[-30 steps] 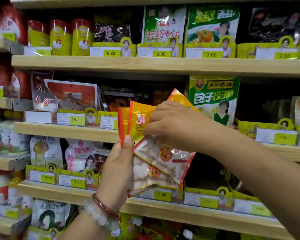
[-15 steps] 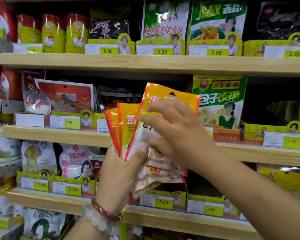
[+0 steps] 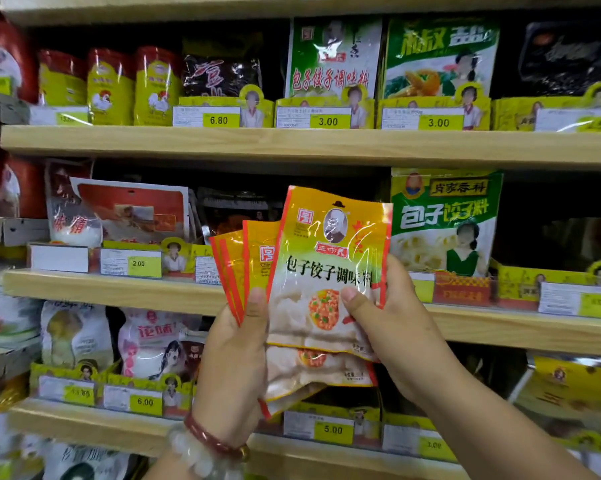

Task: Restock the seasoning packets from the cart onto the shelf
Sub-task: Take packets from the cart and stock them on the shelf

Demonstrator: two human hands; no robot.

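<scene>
I hold a fanned stack of yellow-and-red seasoning packets (image 3: 326, 271) upright in front of the middle wooden shelf (image 3: 119, 289). My left hand (image 3: 233, 362) grips the stack from the left, thumb pressed on the packets' lower front. My right hand (image 3: 392, 327) pinches the front packet at its right side, thumb on the front and fingers behind. The front packet shows a dumpling picture and dark lettering. The packets behind it (image 3: 243, 261) stick out to the left. The cart is out of view.
A green dumpling-seasoning packet (image 3: 444, 220) stands on the middle shelf just right of my hands. Red-and-white bags (image 3: 129, 213) stand to the left. The upper shelf (image 3: 326, 143) carries green packets and yellow canisters. Price tags line every shelf edge.
My right hand slid off the front of the packets to the right edge, uncovering the front packet's face. The stack stands more upright and a little higher.
</scene>
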